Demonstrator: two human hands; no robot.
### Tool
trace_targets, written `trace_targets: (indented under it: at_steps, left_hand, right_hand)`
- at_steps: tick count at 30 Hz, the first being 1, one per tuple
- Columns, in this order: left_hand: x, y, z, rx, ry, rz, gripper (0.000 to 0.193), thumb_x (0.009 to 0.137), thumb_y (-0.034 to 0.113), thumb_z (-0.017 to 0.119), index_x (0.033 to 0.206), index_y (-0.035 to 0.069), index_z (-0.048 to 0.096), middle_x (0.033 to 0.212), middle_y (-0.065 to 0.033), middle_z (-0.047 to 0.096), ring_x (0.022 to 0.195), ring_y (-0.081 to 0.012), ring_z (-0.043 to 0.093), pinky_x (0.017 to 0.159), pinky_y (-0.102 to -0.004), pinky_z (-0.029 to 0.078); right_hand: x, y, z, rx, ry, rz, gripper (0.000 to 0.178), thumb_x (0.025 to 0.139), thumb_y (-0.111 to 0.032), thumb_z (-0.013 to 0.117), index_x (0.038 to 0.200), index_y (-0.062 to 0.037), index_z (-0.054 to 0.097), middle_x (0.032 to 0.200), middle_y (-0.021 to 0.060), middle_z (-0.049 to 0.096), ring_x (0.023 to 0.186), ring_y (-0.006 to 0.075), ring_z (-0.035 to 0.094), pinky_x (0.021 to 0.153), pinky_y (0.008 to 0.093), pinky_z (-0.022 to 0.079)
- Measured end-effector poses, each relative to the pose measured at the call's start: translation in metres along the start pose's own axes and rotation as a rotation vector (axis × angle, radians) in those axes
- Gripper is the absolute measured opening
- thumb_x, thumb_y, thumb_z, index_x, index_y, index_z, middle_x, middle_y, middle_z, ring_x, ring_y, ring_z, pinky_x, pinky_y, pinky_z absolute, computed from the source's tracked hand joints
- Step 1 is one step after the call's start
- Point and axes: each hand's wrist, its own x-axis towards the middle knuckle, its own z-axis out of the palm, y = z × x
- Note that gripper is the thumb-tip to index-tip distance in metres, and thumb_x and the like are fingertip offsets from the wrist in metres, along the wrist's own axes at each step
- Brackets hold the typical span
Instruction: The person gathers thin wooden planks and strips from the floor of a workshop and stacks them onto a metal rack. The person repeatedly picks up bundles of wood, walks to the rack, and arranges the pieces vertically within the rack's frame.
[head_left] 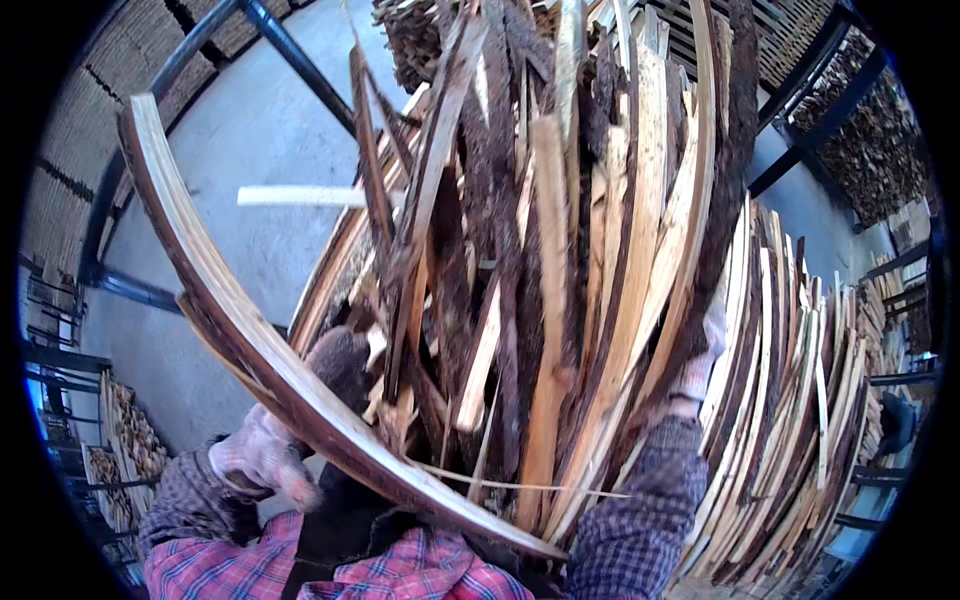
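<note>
A big bundle of rough wood strips [540, 300], many with dark bark, stretches away in front of me. My left hand [268, 450], in a pale glove with dark fingers, is closed at the bundle's near left side. Across that hand lies a long curved wood strip [290, 385], its bark side toward me. The thumb shows on the near side of this strip and the dark fingers on the far side. My right hand [703, 365], also gloved, clasps the right side of the bundle. Bark-covered strips hide most of its fingers.
A large stack of wood strips [780, 390] lies close on the right. Dark metal bars [300, 70] frame the left and far side above a grey floor [250, 240]. More stacked wood [125, 450] stands at the left, and a wood pile [870, 130] at the far right.
</note>
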Motion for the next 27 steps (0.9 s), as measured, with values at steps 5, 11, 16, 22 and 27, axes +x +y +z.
trace_targets:
  at_steps: [5,11,16,22,27]
  left_hand:
    - [0.002,-0.009,0.061,0.099,0.224,0.213,0.098,0.063,0.032,0.077,0.136,0.005,0.018,0.137,-0.0162,0.028,0.118,-0.0243,0.040,0.098,-0.0342,0.033]
    - [0.067,-0.030,0.066,0.403,0.428,0.314,0.079,0.069,0.026,0.072,0.134,0.013,0.029,0.133,-0.0138,0.034,0.116,-0.0231,0.041,0.098,-0.0337,0.031]
    - [0.089,-0.038,0.042,0.390,0.530,0.285,0.074,0.072,0.026,0.070,0.133,0.013,0.031,0.128,-0.0124,0.037,0.110,-0.0220,0.043,0.093,-0.0327,0.033]
    - [0.103,-0.051,0.036,0.374,0.562,0.296,0.068,0.074,0.027,0.067,0.131,0.013,0.033,0.122,-0.0107,0.041,0.103,-0.0206,0.045,0.088,-0.0316,0.035]
    - [0.104,-0.055,0.038,0.371,0.574,0.337,0.063,0.076,0.027,0.065,0.130,0.013,0.035,0.118,-0.0093,0.044,0.098,-0.0195,0.047,0.084,-0.0306,0.037]
  right_hand:
    - [0.004,0.023,0.021,-0.099,-0.111,0.076,0.067,0.081,-0.019,0.058,0.137,-0.0087,0.021,0.139,0.0115,0.028,0.127,0.0208,0.029,0.103,0.0286,0.027]
    - [-0.003,-0.039,0.006,-0.514,-0.182,0.239,0.060,0.086,-0.030,0.049,0.137,-0.0155,0.022,0.136,0.0097,0.035,0.122,0.0227,0.039,0.098,0.0303,0.033]
    - [-0.014,-0.084,-0.009,-0.546,-0.273,0.313,0.052,0.085,-0.038,0.049,0.130,-0.0135,0.038,0.125,0.0137,0.047,0.113,0.0283,0.048,0.094,0.0319,0.037]
    - [-0.073,-0.184,-0.026,0.307,-0.124,0.299,0.049,0.083,-0.025,0.058,0.124,-0.0009,0.044,0.104,0.0061,0.055,0.091,0.0120,0.053,0.081,0.0262,0.043]
    - [-0.160,-0.209,-0.052,0.110,-0.201,0.269,0.065,0.083,-0.023,0.059,0.134,-0.0045,0.023,0.125,0.0104,0.040,0.095,0.0130,0.051,0.078,0.0252,0.044]
